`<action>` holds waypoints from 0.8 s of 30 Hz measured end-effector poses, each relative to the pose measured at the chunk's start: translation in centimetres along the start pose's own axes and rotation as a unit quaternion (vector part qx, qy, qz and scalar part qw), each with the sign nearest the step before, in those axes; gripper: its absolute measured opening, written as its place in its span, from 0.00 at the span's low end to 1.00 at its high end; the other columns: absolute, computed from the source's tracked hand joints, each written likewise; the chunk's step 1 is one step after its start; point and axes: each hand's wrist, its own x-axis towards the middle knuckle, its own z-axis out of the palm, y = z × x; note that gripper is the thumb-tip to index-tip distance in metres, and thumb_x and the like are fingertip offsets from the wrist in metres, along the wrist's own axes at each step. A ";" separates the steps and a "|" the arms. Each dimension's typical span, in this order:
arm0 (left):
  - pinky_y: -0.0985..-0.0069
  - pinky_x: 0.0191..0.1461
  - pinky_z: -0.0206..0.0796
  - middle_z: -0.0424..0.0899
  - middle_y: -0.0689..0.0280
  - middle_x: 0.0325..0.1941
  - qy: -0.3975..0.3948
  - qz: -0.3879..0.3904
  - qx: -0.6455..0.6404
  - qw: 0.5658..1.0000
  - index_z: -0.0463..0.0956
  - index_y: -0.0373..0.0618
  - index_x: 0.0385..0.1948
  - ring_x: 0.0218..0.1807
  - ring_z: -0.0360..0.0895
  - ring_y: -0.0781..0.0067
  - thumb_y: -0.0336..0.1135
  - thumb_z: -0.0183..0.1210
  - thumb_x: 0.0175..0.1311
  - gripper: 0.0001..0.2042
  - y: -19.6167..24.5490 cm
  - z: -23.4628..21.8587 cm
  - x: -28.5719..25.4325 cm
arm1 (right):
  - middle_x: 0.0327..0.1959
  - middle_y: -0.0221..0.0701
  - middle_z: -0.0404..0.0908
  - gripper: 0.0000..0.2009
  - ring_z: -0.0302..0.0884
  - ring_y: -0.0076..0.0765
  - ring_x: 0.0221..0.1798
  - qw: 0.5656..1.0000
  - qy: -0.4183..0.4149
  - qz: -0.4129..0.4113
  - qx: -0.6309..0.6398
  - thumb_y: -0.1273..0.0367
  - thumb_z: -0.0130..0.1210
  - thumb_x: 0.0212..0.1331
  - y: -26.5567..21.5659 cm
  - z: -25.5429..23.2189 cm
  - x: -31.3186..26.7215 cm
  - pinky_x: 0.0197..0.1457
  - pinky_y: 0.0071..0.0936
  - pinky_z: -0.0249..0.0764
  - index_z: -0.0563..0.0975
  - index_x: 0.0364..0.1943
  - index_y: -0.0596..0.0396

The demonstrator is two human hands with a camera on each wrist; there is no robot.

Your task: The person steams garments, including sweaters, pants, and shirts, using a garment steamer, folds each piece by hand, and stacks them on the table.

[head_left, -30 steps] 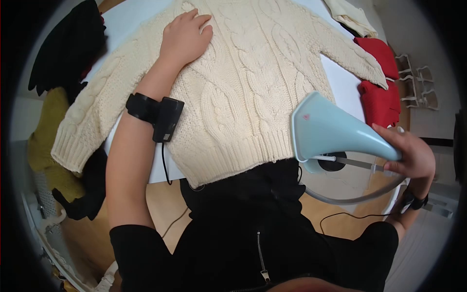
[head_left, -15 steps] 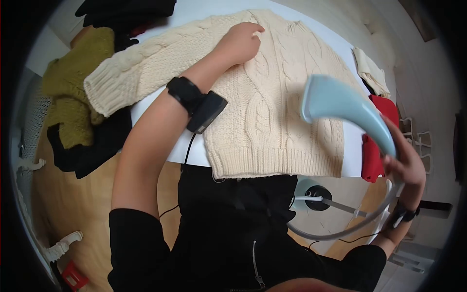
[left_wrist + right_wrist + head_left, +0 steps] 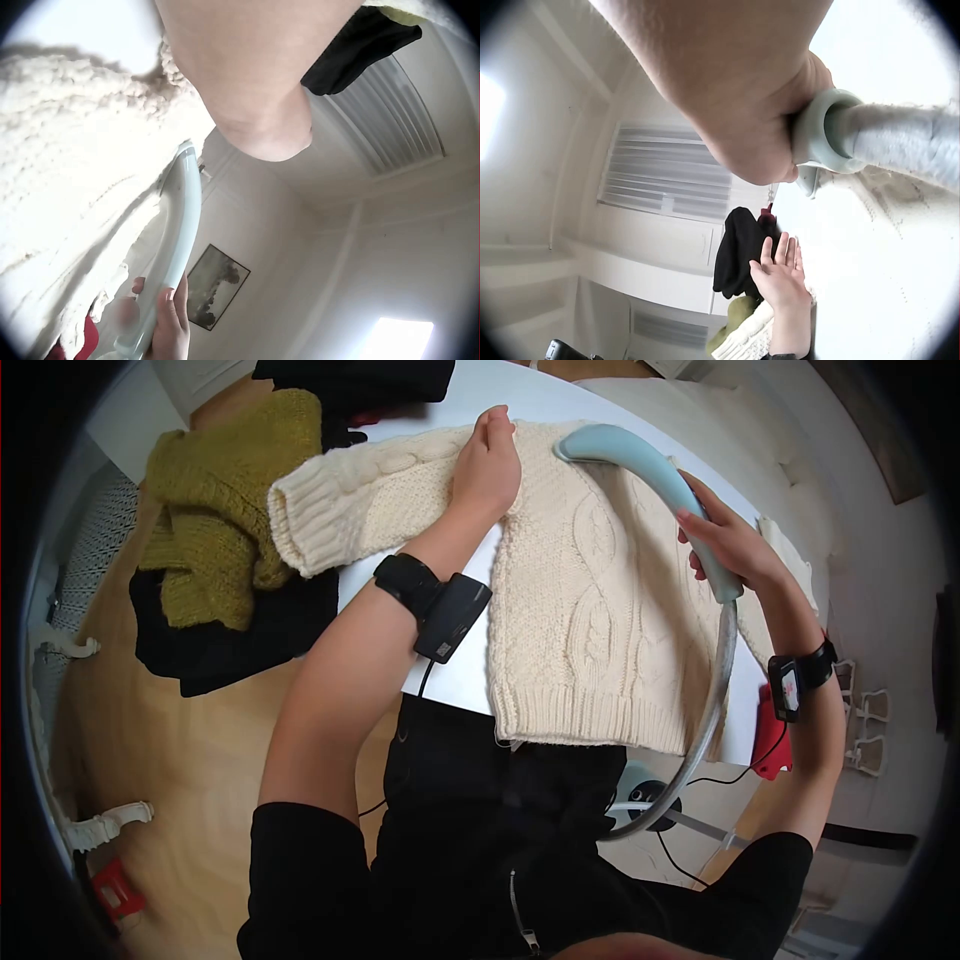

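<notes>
A cream cable-knit sweater (image 3: 560, 590) lies spread out on a white board, its cuffed sleeve (image 3: 375, 500) reaching to the left. My right hand (image 3: 735, 545) grips the handle of a pale blue garment steamer (image 3: 640, 460), whose head is at the sweater's shoulder area. A grey hose (image 3: 715, 705) runs down from the handle's end. On the sweater, where sleeve meets body, is my left hand (image 3: 487, 470); the right wrist view shows this same left hand (image 3: 781, 281) with straight fingers and its palm turned towards the steamer.
Left of the board, an olive knit garment (image 3: 225, 510) lies over black clothing (image 3: 230, 635). More black clothing (image 3: 360, 382) sits at the back. Red fabric (image 3: 770, 735) shows at the right edge. By the floor at lower left is a red object (image 3: 118, 890).
The steamer has swung from the sweater's lower right hem up and left to the shoulder. My left hand has turned from lying palm-down to standing on edge. The head view has shifted.
</notes>
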 end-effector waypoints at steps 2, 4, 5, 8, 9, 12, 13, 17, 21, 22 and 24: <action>0.67 0.70 0.56 0.78 0.50 0.60 0.009 0.001 -0.004 1.000 0.67 0.42 0.64 0.63 0.71 0.57 0.56 0.29 0.76 0.30 -0.5 -0.1 0.1 | 0.34 0.30 0.72 0.31 0.72 0.21 0.24 0.998 -0.054 -0.038 -0.014 0.61 0.49 0.71 -0.8 0.5 -0.9 0.28 0.25 0.77 0.54 0.76 0.43; 0.67 0.70 0.56 0.80 0.49 0.58 0.006 0.008 -0.048 0.999 0.69 0.42 0.63 0.64 0.71 0.55 0.56 0.29 0.76 0.31 -1.0 -0.2 0.5 | 0.34 0.30 0.72 0.32 0.72 0.21 0.24 0.994 -0.097 -0.053 -0.006 0.62 0.50 0.71 -0.9 0.6 -2.9 0.28 0.24 0.77 0.53 0.76 0.44; 0.68 0.70 0.56 0.81 0.49 0.56 0.007 -0.014 -0.077 0.997 0.74 0.39 0.59 0.63 0.72 0.55 0.56 0.28 0.76 0.32 -1.2 -0.1 1.0 | 0.35 0.30 0.72 0.32 0.72 0.21 0.23 0.989 -0.131 -0.075 0.004 0.62 0.51 0.70 -0.8 0.6 -4.1 0.28 0.24 0.76 0.53 0.76 0.44; 0.66 0.68 0.61 0.81 0.48 0.55 -0.013 -0.074 -0.084 0.994 0.76 0.30 0.53 0.61 0.75 0.53 0.51 0.35 0.77 0.30 -2.0 -0.9 1.7 | 0.35 0.30 0.73 0.34 0.72 0.21 0.23 0.984 -0.165 -0.072 0.003 0.64 0.53 0.69 -0.2 0.4 -7.8 0.29 0.23 0.76 0.53 0.76 0.45; 0.67 0.71 0.57 0.80 0.46 0.58 -0.027 -0.086 -0.087 0.992 0.76 0.25 0.53 0.63 0.74 0.54 0.55 0.29 0.77 0.36 -1.7 -0.9 1.7 | 0.36 0.31 0.73 0.34 0.72 0.21 0.24 0.980 -0.187 -0.067 -0.007 0.63 0.54 0.68 0.1 0.1 -8.9 0.29 0.23 0.75 0.53 0.76 0.46; 0.68 0.71 0.56 0.80 0.46 0.57 -0.039 -0.081 -0.070 0.993 0.77 0.26 0.52 0.63 0.74 0.53 0.54 0.30 0.78 0.34 -1.6 -0.6 1.5 | 0.44 0.38 0.81 0.40 0.80 0.34 0.29 0.965 -0.222 -0.112 -0.087 0.63 0.62 0.60 1.6 -0.9 -12.3 0.39 0.31 0.78 0.56 0.75 0.49; 0.68 0.71 0.56 0.80 0.46 0.57 -0.041 -0.081 -0.068 0.994 0.77 0.26 0.52 0.63 0.74 0.53 0.54 0.30 0.78 0.34 -1.5 -0.7 1.4 | 0.44 0.40 0.82 0.41 0.81 0.39 0.31 0.948 -0.232 -0.182 -0.117 0.63 0.64 0.58 2.7 -1.3 -13.2 0.41 0.33 0.78 0.56 0.75 0.49; 0.65 0.69 0.58 0.80 0.48 0.58 -0.076 -0.034 0.069 0.994 0.76 0.34 0.54 0.63 0.73 0.53 0.53 0.36 0.76 0.29 -0.7 -0.7 0.6 | 0.34 0.48 0.81 0.41 0.82 0.53 0.32 0.890 -0.335 -0.205 -0.232 0.61 0.67 0.53 2.6 -3.5 -16.9 0.37 0.37 0.76 0.61 0.71 0.62; 0.66 0.57 0.69 0.85 0.51 0.49 -0.091 0.103 0.252 0.958 0.81 0.39 0.46 0.51 0.81 0.56 0.47 0.48 0.71 0.20 0.0 0.4 -0.5 | 0.34 0.46 0.81 0.41 0.83 0.53 0.33 0.851 -0.391 -0.191 -0.294 0.59 0.68 0.52 1.1 -5.3 -18.7 0.36 0.38 0.76 0.63 0.70 0.62; 0.66 0.55 0.70 0.85 0.52 0.47 -0.102 0.141 0.251 0.952 0.81 0.40 0.46 0.48 0.82 0.56 0.45 0.52 0.68 0.18 2.1 0.3 -1.5 | 0.35 0.43 0.82 0.42 0.81 0.52 0.30 0.862 -0.355 -0.211 -0.294 0.60 0.68 0.51 1.0 -5.5 -19.0 0.34 0.37 0.75 0.62 0.71 0.55; 0.67 0.51 0.72 0.86 0.53 0.43 -0.132 0.199 0.264 0.935 0.82 0.40 0.45 0.44 0.83 0.59 0.42 0.57 0.65 0.15 6.6 -1.0 -3.6 | 0.36 0.40 0.83 0.43 0.80 0.50 0.27 0.873 -0.313 -0.240 -0.286 0.61 0.68 0.50 1.5 -5.5 -18.7 0.33 0.37 0.74 0.61 0.73 0.48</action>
